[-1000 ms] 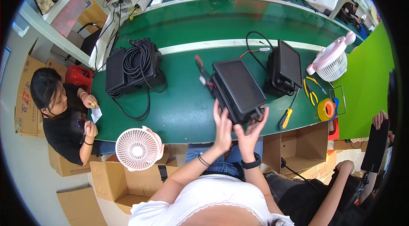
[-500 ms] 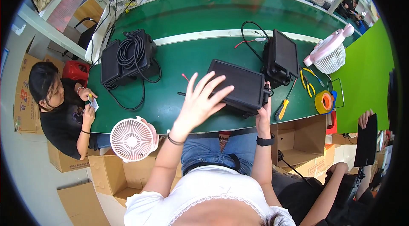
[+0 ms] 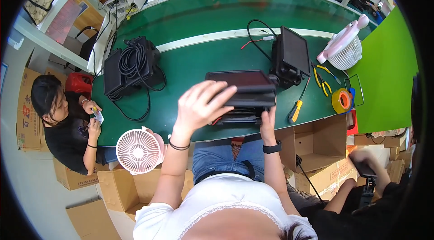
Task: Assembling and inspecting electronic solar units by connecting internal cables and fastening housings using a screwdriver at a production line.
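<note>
A flat black rectangular device (image 3: 244, 88) with a ribbed underside lies tilted at the near edge of the green table (image 3: 203, 54). My right hand (image 3: 267, 120) grips its near right corner from below. My left hand (image 3: 201, 104) hovers over its left end with fingers spread, fingertips touching or just above its top. Red and black wires show under the device near my left hand.
A second black device (image 3: 289, 54) with red and black leads stands behind. A black box with coiled cable (image 3: 131, 66) sits at left. Yellow screwdriver (image 3: 296, 109), pliers (image 3: 323, 75), tape roll (image 3: 341, 100) and two fans (image 3: 138, 150) (image 3: 346, 50) lie around. A seated person (image 3: 68, 122) is at left.
The device has turned from a diagonal position to lie crosswise at the table edge. My left hand let go, lifted, and now reaches over the device's left end.
</note>
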`<action>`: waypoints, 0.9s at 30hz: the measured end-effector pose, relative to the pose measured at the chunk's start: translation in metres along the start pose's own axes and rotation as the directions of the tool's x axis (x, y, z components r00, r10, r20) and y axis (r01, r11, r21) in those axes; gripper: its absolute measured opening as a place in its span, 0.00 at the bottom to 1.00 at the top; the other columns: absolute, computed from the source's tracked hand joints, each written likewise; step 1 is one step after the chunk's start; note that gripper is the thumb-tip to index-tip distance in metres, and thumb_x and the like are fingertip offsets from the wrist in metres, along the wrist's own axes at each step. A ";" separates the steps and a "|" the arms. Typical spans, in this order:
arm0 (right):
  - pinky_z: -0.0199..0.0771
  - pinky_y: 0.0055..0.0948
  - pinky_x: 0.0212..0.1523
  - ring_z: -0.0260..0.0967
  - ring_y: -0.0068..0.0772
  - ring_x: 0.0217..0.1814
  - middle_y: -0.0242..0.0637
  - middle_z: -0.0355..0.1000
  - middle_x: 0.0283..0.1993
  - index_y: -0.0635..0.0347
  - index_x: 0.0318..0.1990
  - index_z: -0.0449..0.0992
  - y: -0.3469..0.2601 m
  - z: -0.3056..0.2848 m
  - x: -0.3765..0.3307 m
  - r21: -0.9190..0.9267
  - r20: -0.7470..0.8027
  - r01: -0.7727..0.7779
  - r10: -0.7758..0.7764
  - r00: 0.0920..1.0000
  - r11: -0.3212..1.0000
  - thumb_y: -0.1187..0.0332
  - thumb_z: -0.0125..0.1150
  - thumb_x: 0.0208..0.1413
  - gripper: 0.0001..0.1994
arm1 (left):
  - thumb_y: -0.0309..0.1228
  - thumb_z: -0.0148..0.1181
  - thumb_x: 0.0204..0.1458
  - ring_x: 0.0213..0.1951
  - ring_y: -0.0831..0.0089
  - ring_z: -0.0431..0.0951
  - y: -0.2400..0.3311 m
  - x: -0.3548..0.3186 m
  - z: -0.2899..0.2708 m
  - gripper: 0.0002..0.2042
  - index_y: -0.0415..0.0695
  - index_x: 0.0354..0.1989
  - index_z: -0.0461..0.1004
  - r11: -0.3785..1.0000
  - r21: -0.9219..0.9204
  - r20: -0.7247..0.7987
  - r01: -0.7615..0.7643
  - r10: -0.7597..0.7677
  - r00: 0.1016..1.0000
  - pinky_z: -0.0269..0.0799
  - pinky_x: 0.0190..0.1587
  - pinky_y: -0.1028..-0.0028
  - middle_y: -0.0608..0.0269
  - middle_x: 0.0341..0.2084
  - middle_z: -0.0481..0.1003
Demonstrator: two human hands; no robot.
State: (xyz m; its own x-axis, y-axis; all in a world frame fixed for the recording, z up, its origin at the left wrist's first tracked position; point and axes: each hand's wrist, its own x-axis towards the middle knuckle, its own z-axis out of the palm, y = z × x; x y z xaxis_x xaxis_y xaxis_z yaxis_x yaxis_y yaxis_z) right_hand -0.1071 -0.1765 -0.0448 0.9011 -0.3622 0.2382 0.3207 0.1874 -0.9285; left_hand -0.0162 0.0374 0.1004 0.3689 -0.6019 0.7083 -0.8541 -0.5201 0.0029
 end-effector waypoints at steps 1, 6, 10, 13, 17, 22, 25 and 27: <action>0.39 0.36 0.75 0.43 0.40 0.78 0.47 0.47 0.76 0.62 0.75 0.40 -0.003 0.004 -0.002 -0.078 -0.030 -0.068 0.065 0.997 0.995 0.53 0.59 0.61 0.44 | 0.44 0.72 0.40 0.42 0.69 0.80 -0.007 0.005 -0.001 0.26 0.58 0.51 0.79 0.998 -0.046 -0.014 0.051 -0.052 0.999 0.78 0.42 0.70 0.70 0.43 0.78; 0.36 0.36 0.76 0.41 0.41 0.79 0.46 0.49 0.76 0.66 0.72 0.52 0.001 0.012 -0.002 -0.106 -0.034 -0.058 0.054 0.998 0.993 0.59 0.53 0.61 0.35 | 0.37 0.71 0.46 0.57 0.56 0.72 -0.022 0.024 0.008 0.26 0.50 0.56 0.74 0.919 -0.019 0.097 0.394 -0.391 0.915 0.72 0.55 0.61 0.56 0.56 0.71; 0.36 0.37 0.76 0.43 0.41 0.79 0.47 0.51 0.75 0.67 0.71 0.54 0.001 0.013 0.002 -0.141 -0.043 -0.021 0.015 0.999 0.990 0.58 0.52 0.61 0.35 | 0.35 0.70 0.46 0.56 0.53 0.73 -0.002 0.023 0.015 0.24 0.45 0.54 0.74 0.948 -0.150 0.083 0.279 -0.269 0.960 0.69 0.59 0.59 0.53 0.55 0.73; 0.37 0.37 0.76 0.43 0.41 0.79 0.48 0.51 0.75 0.68 0.71 0.54 0.001 0.013 0.001 -0.117 -0.040 0.002 -0.006 0.999 0.993 0.56 0.51 0.61 0.35 | 0.49 0.68 0.47 0.58 0.55 0.72 0.019 0.003 0.021 0.33 0.48 0.61 0.69 0.957 -0.137 0.372 0.256 -0.190 0.909 0.66 0.62 0.58 0.54 0.57 0.72; 0.39 0.37 0.76 0.45 0.41 0.78 0.48 0.52 0.75 0.70 0.71 0.54 0.012 0.007 0.002 -0.122 -0.038 0.048 -0.053 0.998 0.991 0.53 0.50 0.60 0.37 | 0.38 0.71 0.44 0.53 0.53 0.74 0.029 -0.015 0.029 0.34 0.50 0.63 0.67 0.906 -0.254 0.442 0.338 -0.202 0.874 0.69 0.58 0.59 0.53 0.48 0.74; 0.40 0.37 0.76 0.46 0.42 0.78 0.49 0.53 0.74 0.70 0.70 0.55 0.010 0.009 0.002 -0.108 -0.052 0.048 -0.054 0.997 0.993 0.52 0.51 0.59 0.37 | 0.16 0.64 0.40 0.47 0.49 0.76 0.029 -0.022 0.025 0.32 0.45 0.59 0.69 0.704 -0.472 0.322 0.530 -0.422 0.847 0.73 0.51 0.63 0.49 0.45 0.74; 0.40 0.37 0.76 0.47 0.42 0.78 0.49 0.54 0.74 0.71 0.70 0.55 0.011 0.007 0.002 -0.141 -0.053 0.047 -0.055 0.997 0.989 0.53 0.51 0.59 0.37 | 0.14 0.54 0.54 0.44 0.69 0.76 0.018 -0.026 0.023 0.27 0.40 0.65 0.62 0.600 -0.543 -0.022 0.588 -0.710 0.704 0.79 0.42 0.71 0.56 0.53 0.72; 0.41 0.37 0.76 0.48 0.42 0.77 0.50 0.54 0.74 0.71 0.70 0.56 0.014 0.005 0.003 -0.161 -0.043 0.056 -0.064 0.997 0.985 0.56 0.50 0.58 0.36 | 0.20 0.46 0.63 0.42 0.78 0.71 0.011 -0.027 0.017 0.25 0.40 0.69 0.54 0.282 -0.835 -0.037 0.473 -0.887 0.461 0.80 0.38 0.75 0.57 0.48 0.70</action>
State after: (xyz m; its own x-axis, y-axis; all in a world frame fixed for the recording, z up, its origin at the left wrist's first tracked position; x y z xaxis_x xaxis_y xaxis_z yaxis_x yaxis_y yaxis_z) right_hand -0.0985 -0.1700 -0.0561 0.8657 -0.4120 0.2844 0.3196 0.0176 -0.9474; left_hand -0.0297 0.0380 0.0692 0.9136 0.2063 0.3505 -0.3718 0.0744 0.9253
